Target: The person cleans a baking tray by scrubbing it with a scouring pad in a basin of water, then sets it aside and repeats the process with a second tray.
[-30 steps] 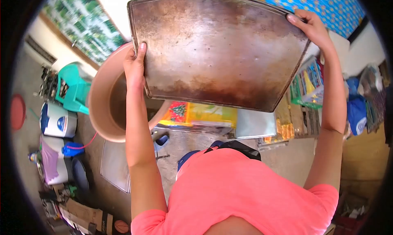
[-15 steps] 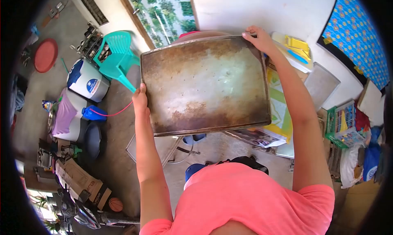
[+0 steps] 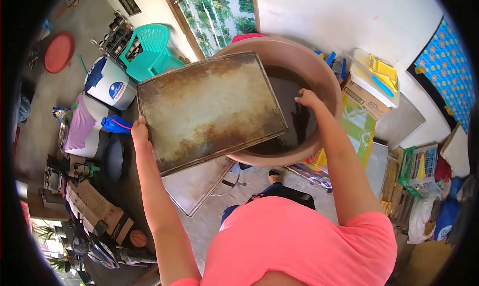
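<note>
My left hand (image 3: 140, 131) grips the left edge of a large, stained metal tray (image 3: 212, 111), its thumb on the near face. The tray is tilted and its right part overlaps a big round brown basin (image 3: 327, 81) of dark water (image 3: 284, 141). My right hand (image 3: 308, 98) is off the tray, over the water, with its fingers curled; whether they hold anything is too small to make out. Below the held tray, another metal tray (image 3: 199, 186) lies low, partly covered by it.
A green plastic chair (image 3: 149, 51) and a white drum (image 3: 107, 86) stand at the left. Right of the basin are a white container (image 3: 369, 86) with yellow items, a cardboard box (image 3: 366, 100) and a green crate (image 3: 409, 179). A dark pan (image 3: 113, 159) is at lower left.
My right hand has let go of the tray and moved down over the basin. My left hand has moved left with the tray, which uncovers the basin and its water.
</note>
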{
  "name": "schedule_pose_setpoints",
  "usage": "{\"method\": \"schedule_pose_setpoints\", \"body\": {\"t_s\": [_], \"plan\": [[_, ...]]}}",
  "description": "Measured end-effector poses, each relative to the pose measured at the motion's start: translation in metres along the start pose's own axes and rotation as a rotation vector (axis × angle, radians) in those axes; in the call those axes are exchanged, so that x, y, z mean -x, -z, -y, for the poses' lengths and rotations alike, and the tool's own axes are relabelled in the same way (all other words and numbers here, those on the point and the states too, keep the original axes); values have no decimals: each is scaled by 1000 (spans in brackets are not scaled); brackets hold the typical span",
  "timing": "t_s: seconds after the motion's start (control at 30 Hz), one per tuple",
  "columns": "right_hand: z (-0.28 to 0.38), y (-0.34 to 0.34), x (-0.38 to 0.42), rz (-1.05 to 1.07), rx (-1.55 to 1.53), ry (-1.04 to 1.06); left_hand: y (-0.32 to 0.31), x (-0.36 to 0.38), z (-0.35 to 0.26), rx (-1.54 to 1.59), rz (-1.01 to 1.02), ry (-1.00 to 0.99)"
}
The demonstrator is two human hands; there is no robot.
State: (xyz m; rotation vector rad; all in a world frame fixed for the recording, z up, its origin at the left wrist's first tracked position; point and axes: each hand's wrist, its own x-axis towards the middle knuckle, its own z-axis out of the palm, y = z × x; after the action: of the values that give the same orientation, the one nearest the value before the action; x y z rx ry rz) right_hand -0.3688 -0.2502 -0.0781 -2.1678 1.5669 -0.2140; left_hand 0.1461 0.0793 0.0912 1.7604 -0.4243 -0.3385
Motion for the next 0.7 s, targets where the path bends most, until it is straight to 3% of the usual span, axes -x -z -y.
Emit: {"method": "schedule_pose_setpoints", "body": {"t_s": [0.07, 0.2, 0.4, 0.47, 0.53, 0.57, 0.63, 0.67, 0.7], "plan": [[0, -20, -10, 40, 59, 18, -3, -12, 0, -55, -36, -39], [62, -20, 14, 250, 142, 7, -11, -25, -15, -190, -123, -142], [137, -65, 69, 741, 387, 439, -56, -3, -56, -293, -284, -362], [138, -81, 89, 873, 509, 488, -70, 9, -61, -279, -247, -283], [132, -81, 106, 900, 748, 687, -80, -9, -33, -289, -272, -288], [107, -118, 89, 1105, 861, 736, -88, -1, -33, -348, -271, -288], [92, -109, 80, 1335, 884, 683, -105, 8, -17, -332, -225, -236], [103, -57, 81, 1355, 791, 583, -113, 14, -11, -357, -214, -211], [84, -60, 66, 1386, 644, 484, -123, 23, -5, -381, -202, -185]]}}
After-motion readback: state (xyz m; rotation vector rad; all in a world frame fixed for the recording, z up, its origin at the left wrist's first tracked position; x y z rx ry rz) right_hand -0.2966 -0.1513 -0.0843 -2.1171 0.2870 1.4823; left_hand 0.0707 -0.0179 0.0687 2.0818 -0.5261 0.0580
